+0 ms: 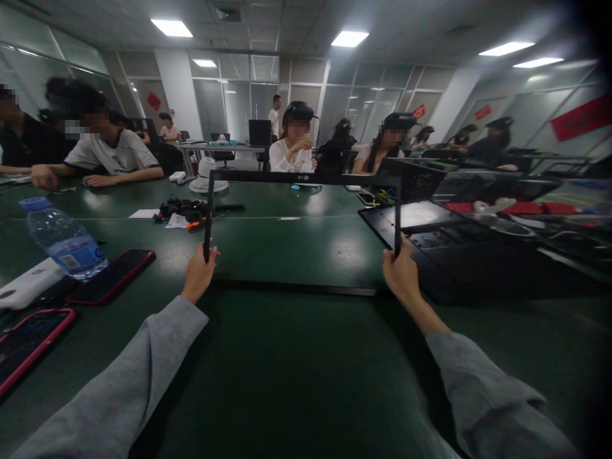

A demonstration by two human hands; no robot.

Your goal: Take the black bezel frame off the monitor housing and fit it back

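A thin black screen bezel [306, 178], a hollow rectangular frame with a small light logo on its top bar, stands upright over the green table [306, 357]. My left hand [199, 274] is closed around its left side, low down. On the opposite side, my right hand [401, 268] grips the right bar at about the same height. The bezel's lower bar is close to the tabletop; I cannot tell whether it touches. Through the opening I see the table and a seated person. Just right of my right hand lies a dark laptop part [444, 248], partly blurred.
Left of me are a water bottle [67, 242], a dark phone [115, 275], a red-edged phone [29, 344] and a white device [31, 284]. Beyond are a small white fan [209, 183] and a black cable bundle [182, 209]. Several people sit around the table.
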